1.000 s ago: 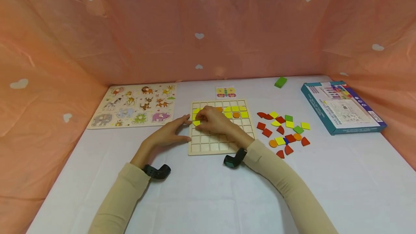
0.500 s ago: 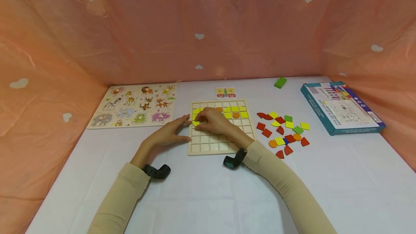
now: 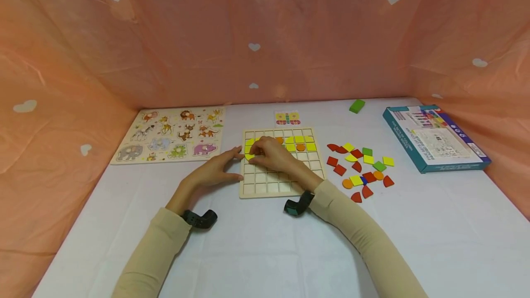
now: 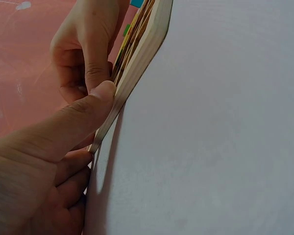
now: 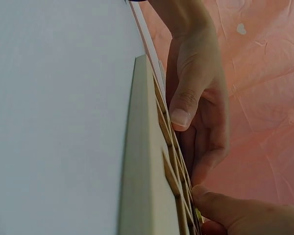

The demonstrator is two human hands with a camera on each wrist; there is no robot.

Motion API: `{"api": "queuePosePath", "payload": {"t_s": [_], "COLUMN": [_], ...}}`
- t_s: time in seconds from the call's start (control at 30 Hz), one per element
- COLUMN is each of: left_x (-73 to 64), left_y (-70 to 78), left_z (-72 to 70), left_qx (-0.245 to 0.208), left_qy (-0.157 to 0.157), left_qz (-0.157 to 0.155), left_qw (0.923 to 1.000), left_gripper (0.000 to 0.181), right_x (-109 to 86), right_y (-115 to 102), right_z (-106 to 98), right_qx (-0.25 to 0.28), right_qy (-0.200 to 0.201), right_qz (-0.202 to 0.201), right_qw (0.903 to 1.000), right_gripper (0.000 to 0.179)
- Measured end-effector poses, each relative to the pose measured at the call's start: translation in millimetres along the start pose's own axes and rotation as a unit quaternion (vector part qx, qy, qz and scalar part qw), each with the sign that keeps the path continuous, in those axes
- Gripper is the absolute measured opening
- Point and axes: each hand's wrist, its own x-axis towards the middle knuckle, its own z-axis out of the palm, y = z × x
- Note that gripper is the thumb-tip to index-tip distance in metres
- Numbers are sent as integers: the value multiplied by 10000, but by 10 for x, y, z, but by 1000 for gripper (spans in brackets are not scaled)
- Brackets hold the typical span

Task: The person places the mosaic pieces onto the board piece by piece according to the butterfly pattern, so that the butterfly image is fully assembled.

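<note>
A wooden grid board (image 3: 267,188) lies on the white table, with yellow tiles (image 3: 299,140) and orange discs (image 3: 300,147) in its upper rows. My right hand (image 3: 273,154) is over the board's left part, thumb and forefinger pinching a yellow tile (image 3: 249,156) at the left column. The fingers mostly hide that tile; a sliver of yellow shows by them in the right wrist view. My left hand (image 3: 215,168) touches the board's left edge with extended thumb and fingertips. Close up, the left thumb (image 4: 104,91) presses against the wooden rim (image 4: 137,63).
Loose red, yellow, green and orange pieces (image 3: 357,165) are scattered right of the board. Behind it lies a butterfly card (image 3: 287,117). An animal puzzle board (image 3: 169,137) is at left, a flat box (image 3: 436,139) at right, and a green block (image 3: 357,106) at the back.
Both hands stay almost in place. The right fingertips hold to the same spot at the board's left column, with only very slight movement.
</note>
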Motion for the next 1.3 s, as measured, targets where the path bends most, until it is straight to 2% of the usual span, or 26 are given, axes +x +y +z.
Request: {"api": "queuePosePath", "payload": {"t_s": [0.13, 0.23, 0.33, 0.43, 0.5, 0.6, 0.7, 0.8, 0.9, 1.0, 1.1, 1.3], "left_x": [6, 6, 9, 12, 8, -1, -5, -2, 2, 2, -2, -6], "left_y": [9, 17, 26, 38, 43, 51, 54, 52, 40, 33, 32, 42], "left_z": [1, -5, -13, -17, -17, -13, -6, 2, 10, 6, 6, 8], "left_qx": [11, 29, 51, 40, 55, 26, -45, -93, -96, -111, -138, -165], "left_qy": [-7, 2, 29, 44, 37, 22, 2, -26, -28, -22, -37, -30], "left_qz": [-124, -132, -80, -38, -14, -68, -159, -263, -341, -391, -352, -282], "left_qw": [9999, 9999, 10000, 10000, 10000, 10000, 9999, 9996, 9994, 9992, 9993, 9995], "left_gripper": [65, 66, 67, 69, 70, 68, 67, 66, 66, 65, 65, 66], "right_x": [-4, 2, -23, -115, -226, -452, -726, -1007, -1244, -1393, -1459, -1450], "right_y": [-26, -43, -50, -9, 47, 192, 390, 615, 818, 963, 1036, 1098], "right_z": [-43, -157, -374, -654, -854, -1132, -1365, -1525, -1601, -1609, -1581, -1505], "right_qx": [91, 400, 806, 1056, 1096, 998, 718, 429, 249, 267, 372, 259], "right_qy": [-5, 79, 133, 1, -136, -256, -214, -180, -253, -476, -630, -572], "right_qz": [158, 147, 34, -92, -69, 199, 692, 1310, 1922, 2396, 2573, 2582], "right_qw": [9998, 9991, 9967, 9944, 9939, 9945, 9948, 9903, 9807, 9693, 9636, 9640], "right_gripper": [20, 19, 21, 22, 22, 23, 25, 27, 28, 30, 32, 41]}}
